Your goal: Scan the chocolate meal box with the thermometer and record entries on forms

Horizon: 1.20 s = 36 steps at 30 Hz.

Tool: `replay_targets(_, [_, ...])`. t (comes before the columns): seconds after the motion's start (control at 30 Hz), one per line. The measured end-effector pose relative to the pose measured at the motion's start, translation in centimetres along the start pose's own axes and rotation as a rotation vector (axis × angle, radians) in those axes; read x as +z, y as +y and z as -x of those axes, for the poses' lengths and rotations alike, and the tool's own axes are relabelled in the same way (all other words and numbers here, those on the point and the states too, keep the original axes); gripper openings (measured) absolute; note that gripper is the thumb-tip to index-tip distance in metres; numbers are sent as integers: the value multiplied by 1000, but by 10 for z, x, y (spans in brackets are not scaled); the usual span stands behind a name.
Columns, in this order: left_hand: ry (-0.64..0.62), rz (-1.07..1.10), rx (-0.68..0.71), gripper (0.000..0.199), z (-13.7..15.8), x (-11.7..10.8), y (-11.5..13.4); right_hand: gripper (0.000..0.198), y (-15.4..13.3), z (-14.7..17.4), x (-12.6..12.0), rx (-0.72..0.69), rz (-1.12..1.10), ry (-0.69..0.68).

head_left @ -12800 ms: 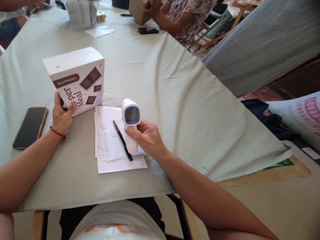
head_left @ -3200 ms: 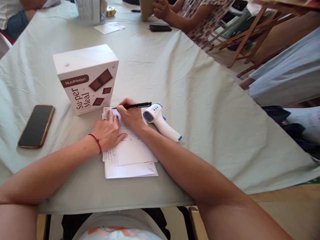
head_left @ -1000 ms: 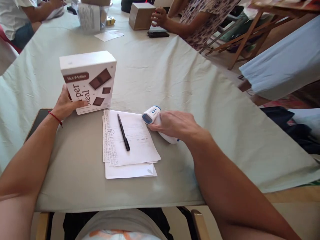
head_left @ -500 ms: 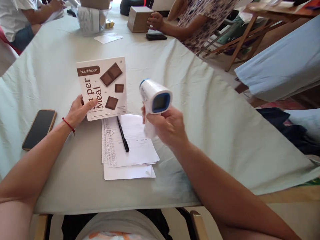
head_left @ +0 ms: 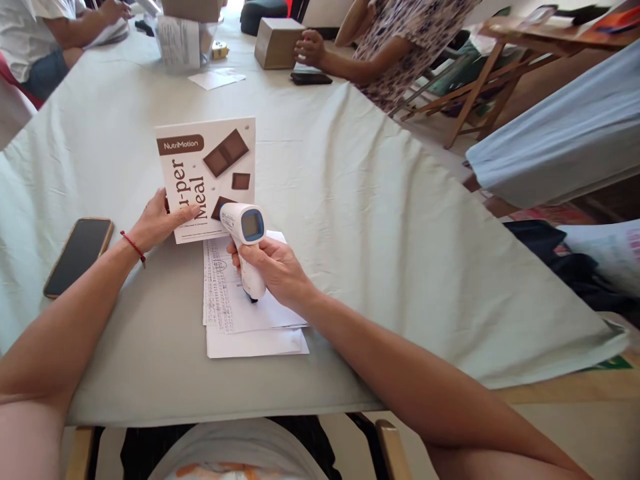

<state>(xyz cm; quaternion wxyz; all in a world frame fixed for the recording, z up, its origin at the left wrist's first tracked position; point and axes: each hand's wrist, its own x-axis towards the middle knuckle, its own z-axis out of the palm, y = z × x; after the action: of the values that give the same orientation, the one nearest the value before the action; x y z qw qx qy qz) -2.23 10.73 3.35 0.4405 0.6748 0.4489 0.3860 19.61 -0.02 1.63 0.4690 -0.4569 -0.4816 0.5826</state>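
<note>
My left hand (head_left: 163, 220) grips the lower left corner of a white and brown box (head_left: 227, 177), its thumb across the front. The box is tilted up, with chocolate pieces and "NutriMotion" printed on it. My right hand (head_left: 275, 267) is wrapped round the handle of a white and blue infrared thermometer (head_left: 245, 223). The thermometer's small screen faces me, and its head overlaps the box's lower right part; whether they touch I cannot tell. Underneath lie written paper sheets (head_left: 257, 343). A black pen on them is almost wholly hidden behind the thermometer.
A smartphone (head_left: 80, 257) lies left of my left forearm on the cloth-covered table (head_left: 320, 160). Farther back are a clear container (head_left: 185, 40), a white paper (head_left: 217, 78), a cardboard box (head_left: 279, 43) and a dark phone (head_left: 311, 78). Two other people sit at the far side.
My right hand has moved the thermometer left and down, from beside the box to in front of its lower right part. The box in my left hand has hardly shifted.
</note>
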Motion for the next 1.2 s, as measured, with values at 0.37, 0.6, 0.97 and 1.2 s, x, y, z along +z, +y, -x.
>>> replay_targets(0.37, [-36, 1, 30, 59, -2, -4, -3, 51, 4, -3, 4, 6, 14, 11])
replay_targets(0.6, [-31, 6, 50, 56, 0, -2, 3, 50, 7, -3, 3, -28, 44, 10])
replay_targets(0.97, [-27, -2, 26, 59, -1, -2, 1, 52, 7, -3, 4, -4, 53, 12])
replay_targets(1.2, [-93, 6, 87, 57, -3, -5, 1, 48, -1, 8, 7, 17, -68, -38])
